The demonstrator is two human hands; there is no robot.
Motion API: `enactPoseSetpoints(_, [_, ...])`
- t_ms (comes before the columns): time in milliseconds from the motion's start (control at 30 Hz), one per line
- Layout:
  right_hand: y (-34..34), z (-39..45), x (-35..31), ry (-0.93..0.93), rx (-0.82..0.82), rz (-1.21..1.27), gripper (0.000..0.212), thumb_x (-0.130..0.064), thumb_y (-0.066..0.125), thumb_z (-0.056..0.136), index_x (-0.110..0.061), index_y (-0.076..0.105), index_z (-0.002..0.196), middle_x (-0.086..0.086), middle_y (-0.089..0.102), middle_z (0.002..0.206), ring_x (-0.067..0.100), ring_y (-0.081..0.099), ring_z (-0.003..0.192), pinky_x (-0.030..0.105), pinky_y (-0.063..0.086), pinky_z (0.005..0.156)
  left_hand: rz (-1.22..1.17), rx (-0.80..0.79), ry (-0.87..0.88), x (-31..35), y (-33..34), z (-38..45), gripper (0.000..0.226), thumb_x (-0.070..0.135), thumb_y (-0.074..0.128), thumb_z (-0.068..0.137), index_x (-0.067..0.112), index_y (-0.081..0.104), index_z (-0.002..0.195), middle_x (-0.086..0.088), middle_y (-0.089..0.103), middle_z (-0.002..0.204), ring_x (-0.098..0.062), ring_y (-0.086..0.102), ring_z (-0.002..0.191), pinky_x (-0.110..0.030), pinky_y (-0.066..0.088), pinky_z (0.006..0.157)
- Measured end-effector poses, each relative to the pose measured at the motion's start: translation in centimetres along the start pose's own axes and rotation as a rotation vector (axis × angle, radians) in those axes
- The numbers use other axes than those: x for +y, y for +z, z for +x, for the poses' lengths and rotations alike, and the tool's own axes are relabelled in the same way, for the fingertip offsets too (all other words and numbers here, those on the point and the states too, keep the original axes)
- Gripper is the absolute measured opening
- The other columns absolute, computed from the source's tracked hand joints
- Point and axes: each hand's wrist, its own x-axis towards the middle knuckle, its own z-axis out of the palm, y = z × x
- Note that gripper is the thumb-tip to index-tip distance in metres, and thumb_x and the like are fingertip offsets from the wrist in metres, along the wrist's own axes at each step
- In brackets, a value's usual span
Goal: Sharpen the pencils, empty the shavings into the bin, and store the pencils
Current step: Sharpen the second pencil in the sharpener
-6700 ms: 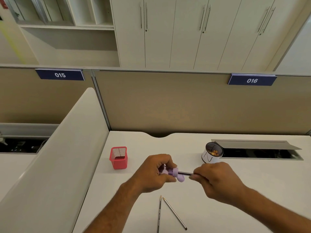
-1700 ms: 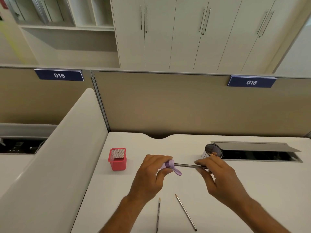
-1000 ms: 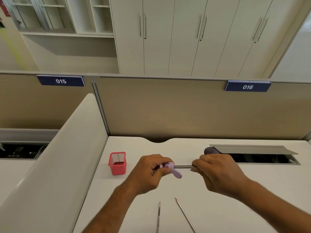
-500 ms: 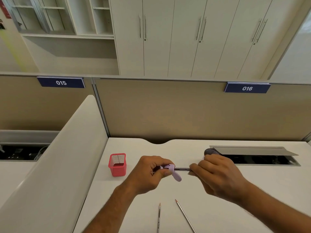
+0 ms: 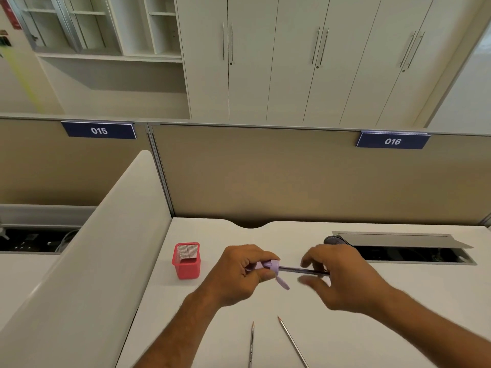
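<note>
Fingers (image 5: 261, 274) of left hand (image 5: 239, 274) clamped on sharpener (image 5: 269, 266); right hand (image 5: 342, 280) loose around pencil (image 5: 303, 270). Two sharpened pencils (image 5: 252, 343) laid on desk (image 5: 398, 301); emptying, storing in red cup (image 5: 186, 261) pending.

Place: an open-plan office workstation.
Partitions: beige fabric dividers (image 5: 265, 179) bearing numbered plates 015 (image 5: 98, 130) and 016 (image 5: 392, 141).
Desk: white desktop (image 5: 398, 288) with an open cable hatch (image 5: 403, 240).
Storage: tall white cabinets (image 5: 292, 62), open shelving (image 5: 106, 25).
Stationery: red mesh pencil cup (image 5: 186, 260).

Head camera looks forward-down, close over desk (image 5: 398, 301).
</note>
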Motion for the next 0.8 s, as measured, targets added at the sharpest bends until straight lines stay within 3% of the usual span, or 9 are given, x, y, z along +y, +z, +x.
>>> enactPoseSetpoints(100, [0.8, -0.7, 0.6, -0.310, 0.193, -0.270, 0.019, -0.029, 0.062, 0.091, -0.014, 0.070, 0.081, -0.002, 0.058, 0.060, 0.021, 0.049, 0.049, 0.033, 0.043, 0.041, -0.051, -0.026, -0.068, -0.2, -0.1, -0.2, 0.018, 0.028, 0.063, 0.090, 0.020, 0.075, 0.101, 0.005, 0.075, 0.091, -0.015, 0.066, 0.083, -0.025, 0.055, 0.072])
enactPoseSetpoints(167, [1.2, -0.7, 0.7, -0.383, 0.292, -0.386, 0.018, -0.024, 0.064, 0.091, -0.010, 0.070, 0.080, 0.002, 0.056, 0.060, 0.024, 0.045, 0.050, 0.035, 0.042, 0.042, -0.085, -0.050, -0.091, -0.2, 0.0, -0.2, 0.020, 0.029, 0.062, 0.091, 0.019, 0.075, 0.102, 0.003, 0.076, 0.093, -0.017, 0.068, 0.087, -0.032, 0.059, 0.077])
enactPoseSetpoints(267, [1.5, -0.9, 0.7, -0.320, 0.258, -0.394, 0.031, -0.030, 0.052, 0.096, -0.013, 0.064, 0.073, 0.001, 0.052, 0.055, 0.024, 0.045, 0.046, 0.035, 0.041, 0.038, -0.016, -0.023, -0.050, -0.1, 0.0, -0.2, 0.020, 0.026, 0.064, 0.087, 0.021, 0.075, 0.102, 0.008, 0.074, 0.090, -0.012, 0.065, 0.083, -0.022, 0.054, 0.071])
enactPoseSetpoints(367, [2.0, -0.8, 0.1, -0.134, 0.131, -0.288, 0.055, -0.047, 0.024, 0.101, -0.019, 0.057, 0.066, -0.003, 0.055, 0.049, 0.022, 0.049, 0.040, 0.032, 0.040, 0.036, 0.015, 0.007, 0.007, -0.2, 0.1, -0.1, 0.024, 0.017, 0.069, 0.082, 0.019, 0.074, 0.105, 0.008, 0.072, 0.095, -0.009, 0.064, 0.087, -0.012, 0.050, 0.072])
enactPoseSetpoints(467, [1.9, -0.3, 0.3, 0.071, -0.073, -0.147, 0.057, -0.059, 0.014, 0.091, -0.025, 0.054, 0.068, -0.004, 0.055, 0.051, 0.012, 0.041, 0.042, 0.040, 0.052, 0.057, 0.019, 0.019, 0.007, -0.3, 0.4, -0.1, 0.026, 0.016, 0.070, 0.082, 0.018, 0.073, 0.108, 0.011, 0.069, 0.096, -0.008, 0.063, 0.090, -0.011, 0.049, 0.073])
enactPoseSetpoints(567, [1.3, 0.1, 0.4, 0.070, -0.099, -0.108, 0.047, -0.062, 0.031, 0.087, -0.025, 0.055, 0.070, -0.011, 0.049, 0.052, 0.007, 0.032, 0.042, 0.042, 0.053, 0.069, -0.013, 0.006, -0.020, -0.4, 0.6, -0.2, 0.022, 0.015, 0.070, 0.084, 0.017, 0.074, 0.105, 0.013, 0.069, 0.092, -0.005, 0.063, 0.084, -0.009, 0.046, 0.068])
enactPoseSetpoints(667, [0.6, -0.2, 0.4, -0.095, 0.062, -0.103, 0.023, -0.049, 0.060, 0.082, -0.026, 0.063, 0.086, -0.019, 0.051, 0.065, 0.006, 0.046, 0.050, 0.037, 0.054, 0.054, -0.050, -0.015, -0.071, -0.6, 0.7, -0.2, 0.017, 0.021, 0.067, 0.087, 0.021, 0.075, 0.102, 0.010, 0.073, 0.089, -0.011, 0.065, 0.082, -0.022, 0.054, 0.068])
enactPoseSetpoints(733, [0.6, -0.4, 0.5, -0.284, 0.180, -0.226, 0.014, -0.030, 0.064, 0.089, -0.018, 0.067, 0.083, -0.008, 0.057, 0.064, 0.019, 0.049, 0.049, 0.035, 0.047, 0.042, -0.094, -0.024, -0.111, -0.6, 0.7, -0.3, 0.016, 0.024, 0.065, 0.089, 0.020, 0.075, 0.101, 0.005, 0.076, 0.091, -0.015, 0.068, 0.085, -0.033, 0.059, 0.074])
enactPoseSetpoints(800, [1.0, -0.5, 0.7, -0.408, 0.273, -0.352, 0.014, -0.022, 0.064, 0.091, -0.012, 0.069, 0.082, 0.001, 0.057, 0.063, 0.023, 0.045, 0.048, 0.035, 0.042, 0.041, -0.117, -0.046, -0.131, -0.7, 0.7, -0.3, 0.018, 0.025, 0.063, 0.091, 0.017, 0.075, 0.102, 0.001, 0.077, 0.094, -0.018, 0.070, 0.087, -0.037, 0.060, 0.078])
